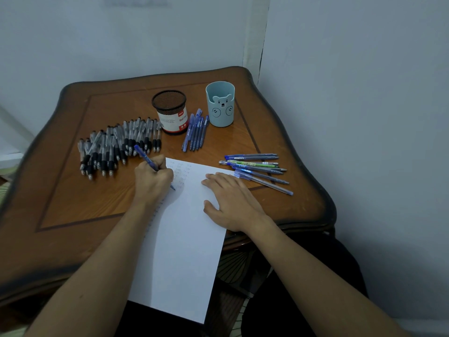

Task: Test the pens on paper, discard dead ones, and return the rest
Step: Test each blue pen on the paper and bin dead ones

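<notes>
1. Pen testing is shown under way: a blue pen (pixel 145 158) is pinched in the curled fingers of the left hand (pixel 153 177), its tip set on the paper (pixel 184 239) beside faint marks.
2. Its long axis is tilted up and back-left, toward the black pens (pixel 116 147).
3. The sheet is pressed flat by the right hand (pixel 230 200), fingers straight, nothing held.
4. Loose pens (pixel 257 167) are seen just beyond the right hand; the mesh holder (pixel 171 113) and bear cup (pixel 220 104) stand farther back.

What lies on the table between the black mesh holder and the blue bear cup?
A small bunch of blue pens lies there, between the mesh holder and the bear cup, as the head view shows.
</notes>
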`<move>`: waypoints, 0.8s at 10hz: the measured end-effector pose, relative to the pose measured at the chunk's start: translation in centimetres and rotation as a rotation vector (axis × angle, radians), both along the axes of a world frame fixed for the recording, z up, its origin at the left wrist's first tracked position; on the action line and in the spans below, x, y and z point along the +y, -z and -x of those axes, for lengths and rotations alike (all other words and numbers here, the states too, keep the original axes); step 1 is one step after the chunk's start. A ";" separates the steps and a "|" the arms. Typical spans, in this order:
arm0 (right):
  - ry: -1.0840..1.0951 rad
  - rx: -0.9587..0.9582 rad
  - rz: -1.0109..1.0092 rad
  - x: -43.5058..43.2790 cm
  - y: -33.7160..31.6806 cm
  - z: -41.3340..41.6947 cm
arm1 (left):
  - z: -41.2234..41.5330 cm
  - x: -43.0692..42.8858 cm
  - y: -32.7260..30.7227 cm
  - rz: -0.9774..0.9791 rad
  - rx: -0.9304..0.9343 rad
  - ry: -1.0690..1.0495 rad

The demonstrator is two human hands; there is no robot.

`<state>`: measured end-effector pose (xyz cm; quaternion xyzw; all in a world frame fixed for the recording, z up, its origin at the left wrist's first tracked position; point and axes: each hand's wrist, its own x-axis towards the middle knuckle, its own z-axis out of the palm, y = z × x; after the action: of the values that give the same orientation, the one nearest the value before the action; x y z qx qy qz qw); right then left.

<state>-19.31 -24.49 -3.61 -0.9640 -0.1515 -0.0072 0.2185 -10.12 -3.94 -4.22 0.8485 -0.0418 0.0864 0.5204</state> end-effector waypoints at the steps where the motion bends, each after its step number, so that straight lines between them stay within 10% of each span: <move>1: 0.003 -0.007 0.004 0.0 0.0 0.0 | -0.1 0.1 0.1 -0.005 -0.016 0.006; 8: 0.004 0.001 0.010 0.1 0.1 -0.1 | 0.3 -0.4 -0.1 -0.005 -0.027 0.042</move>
<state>-19.23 -24.41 -3.76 -0.9654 -0.1495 -0.0066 0.2137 -10.42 -4.30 -4.14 0.8476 -0.0668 0.0868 0.5192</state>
